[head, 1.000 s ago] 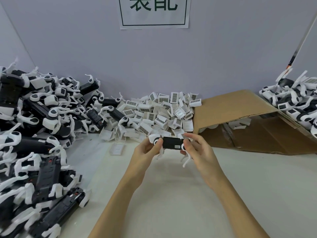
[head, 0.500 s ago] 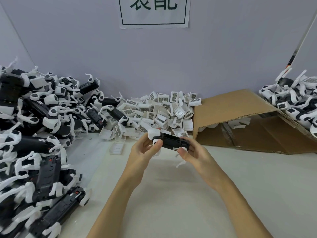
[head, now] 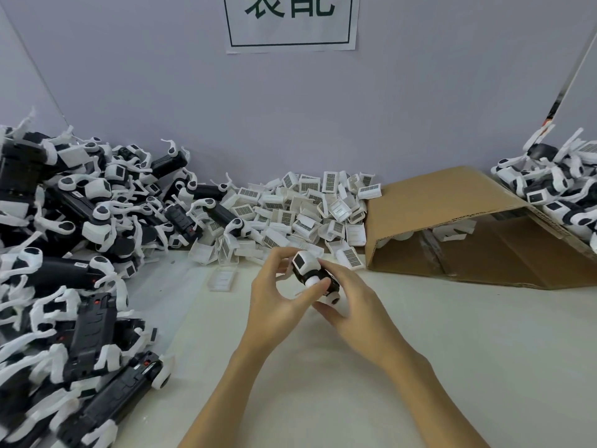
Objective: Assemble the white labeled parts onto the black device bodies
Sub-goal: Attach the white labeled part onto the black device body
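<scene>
On the desk (head: 420, 367), bodies (head: 74, 253) pile at left, labeled parts (head: 300, 208) behind centre, a box (head: 452, 202) right, perhaps holding parts.

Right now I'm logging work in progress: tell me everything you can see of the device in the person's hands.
The device is a small black plastic-looking body with a white part carrying a dark square label at its far end, plus a white round knob and a white wheel-like end near the palm. It is held above the table, tilted end-on toward the camera. The left hand and right hand both pinch it; its underside is hidden.
</scene>
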`<state>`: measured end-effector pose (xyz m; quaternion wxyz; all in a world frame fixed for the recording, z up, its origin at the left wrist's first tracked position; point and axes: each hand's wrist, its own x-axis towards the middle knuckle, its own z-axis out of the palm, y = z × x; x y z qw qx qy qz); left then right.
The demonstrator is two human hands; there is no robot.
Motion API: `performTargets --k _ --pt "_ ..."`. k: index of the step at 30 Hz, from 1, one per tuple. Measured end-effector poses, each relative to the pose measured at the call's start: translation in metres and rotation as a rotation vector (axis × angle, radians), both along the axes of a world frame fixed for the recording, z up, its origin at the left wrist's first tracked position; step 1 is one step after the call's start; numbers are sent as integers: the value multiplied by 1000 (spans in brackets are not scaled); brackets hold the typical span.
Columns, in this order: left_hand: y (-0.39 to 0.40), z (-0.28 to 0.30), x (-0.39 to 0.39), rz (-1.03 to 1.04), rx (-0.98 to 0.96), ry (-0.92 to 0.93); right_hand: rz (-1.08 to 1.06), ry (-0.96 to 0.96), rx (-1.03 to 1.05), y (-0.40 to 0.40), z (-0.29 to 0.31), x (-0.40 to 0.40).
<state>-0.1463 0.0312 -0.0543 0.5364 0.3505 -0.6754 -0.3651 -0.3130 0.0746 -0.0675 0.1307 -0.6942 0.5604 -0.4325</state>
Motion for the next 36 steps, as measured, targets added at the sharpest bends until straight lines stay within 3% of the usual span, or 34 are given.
performTargets --k 6,10,18,24,27,29,32,36 --pt "6 4 -5 30 -37 -40 -63 -20 -61 0 -2 2" --pt "9 5 -6 -72 -61 -70 -75 -82 -36 1 -1 0" --pt "0 9 0 -137 77 61 11 -136 26 2 1 -7" --pt "0 6 5 -133 46 -100 -148 26 -149 -2 -2 -8" --pt "-2 3 5 -69 15 -71 -167 62 -165 -2 2 -9" --pt "-5 3 7 -26 56 44 -79 -74 -35 0 4 -12" --pt "-10 4 12 -24 156 200 156 -424 286 4 14 -17" --pt "-13 5 15 -53 208 273 197 -582 237 7 22 -16"
